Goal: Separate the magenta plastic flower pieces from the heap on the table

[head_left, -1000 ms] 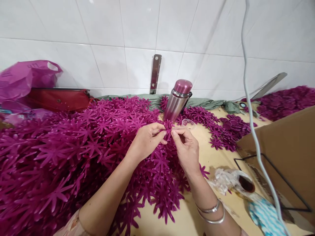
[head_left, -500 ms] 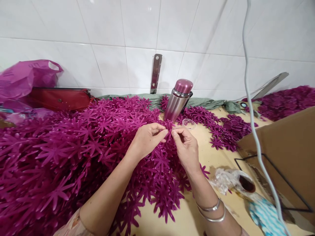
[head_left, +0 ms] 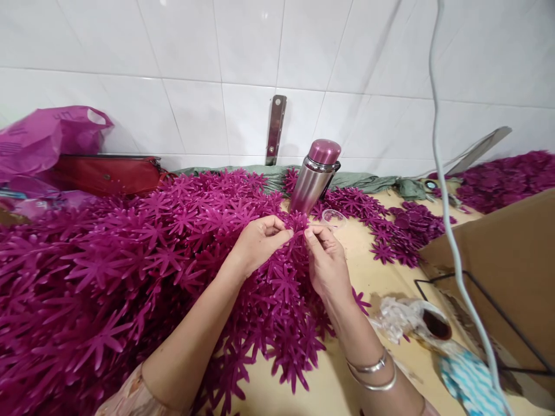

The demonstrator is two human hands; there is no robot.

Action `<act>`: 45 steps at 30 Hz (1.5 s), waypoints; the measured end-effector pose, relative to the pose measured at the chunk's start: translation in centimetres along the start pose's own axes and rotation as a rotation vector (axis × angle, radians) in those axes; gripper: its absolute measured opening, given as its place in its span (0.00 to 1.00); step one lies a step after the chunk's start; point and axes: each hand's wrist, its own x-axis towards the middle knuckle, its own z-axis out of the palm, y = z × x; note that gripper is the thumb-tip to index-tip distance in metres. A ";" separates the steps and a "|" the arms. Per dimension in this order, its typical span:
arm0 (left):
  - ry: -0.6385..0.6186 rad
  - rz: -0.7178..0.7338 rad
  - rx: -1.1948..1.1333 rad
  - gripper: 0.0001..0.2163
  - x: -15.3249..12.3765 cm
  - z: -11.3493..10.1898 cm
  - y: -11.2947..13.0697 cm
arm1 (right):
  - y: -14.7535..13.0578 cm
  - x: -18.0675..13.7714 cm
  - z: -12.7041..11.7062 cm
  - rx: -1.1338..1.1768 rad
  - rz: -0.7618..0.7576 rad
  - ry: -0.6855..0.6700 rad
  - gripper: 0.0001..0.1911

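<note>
A large heap of magenta, star-shaped artificial flower pieces (head_left: 143,254) spreads over the left and middle of the table. Over its right part, my left hand (head_left: 260,242) is closed in a pinch on a small magenta flower piece (head_left: 299,222). My right hand (head_left: 328,260), with two silver bangles on the wrist, pinches the same piece from the right side. The fingertips hide most of where they grip. Just behind my hands stands a steel and pink thermos bottle (head_left: 313,179), beside a small clear round lid (head_left: 333,218).
More magenta pieces (head_left: 410,225) lie right of the bottle. A cardboard box (head_left: 503,260) stands at the right, with a grey cable (head_left: 446,214) hanging before it. Nearer are crumpled plastic (head_left: 392,318) and a blue-striped cloth (head_left: 470,381). A red bag (head_left: 106,174) lies at the back left.
My fingertips have drawn slightly apart, the left hand a little leftward and the right a little rightward. Both still pinch at the magenta piece.
</note>
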 end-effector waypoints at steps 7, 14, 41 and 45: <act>0.004 -0.010 0.027 0.11 -0.1 -0.5 0.2 | 0.5 1.4 -0.9 0.433 0.283 0.087 0.17; 0.312 0.135 0.014 0.16 0.5 -1.7 -0.4 | 2.0 2.0 -1.8 0.430 0.345 0.031 0.15; 0.126 0.077 0.045 0.34 -0.5 0.5 0.5 | 0.2 0.3 0.3 0.127 0.041 0.070 0.18; 0.094 0.091 0.107 0.29 -0.4 0.3 0.6 | -0.3 -0.2 0.4 0.053 0.020 0.023 0.17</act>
